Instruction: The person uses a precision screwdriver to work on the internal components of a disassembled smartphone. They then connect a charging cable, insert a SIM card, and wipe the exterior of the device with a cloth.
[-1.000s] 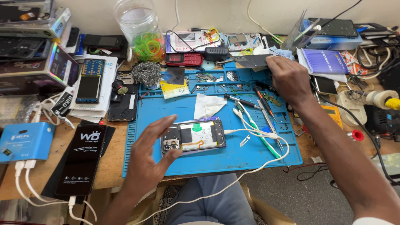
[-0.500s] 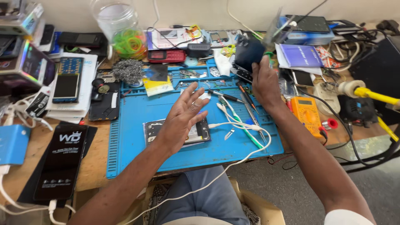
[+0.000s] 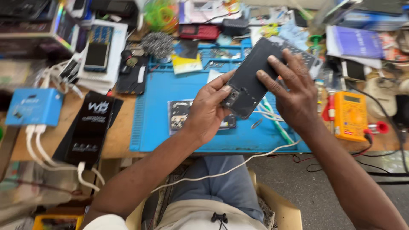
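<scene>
Both my hands hold a dark phone back cover [image 3: 251, 79] tilted above the blue work mat [image 3: 162, 123]. My left hand [image 3: 208, 110] grips its lower end with thumb and fingers. My right hand [image 3: 289, 91] lies over its upper right side, fingers spread on the dark surface. Beneath my left hand an opened phone [image 3: 181, 113] lies flat on the mat, partly hidden.
An orange multimeter [image 3: 350, 115] lies right of the mat. A black box [image 3: 91, 127] and a blue charger box [image 3: 34, 106] with white cables sit at the left. A white cable [image 3: 238, 166] crosses my lap. Phones, tools and clutter crowd the back.
My right hand brought the dark cover from the back right over the mat. My left hand lifted off the opened phone and took hold of the cover's lower end.
</scene>
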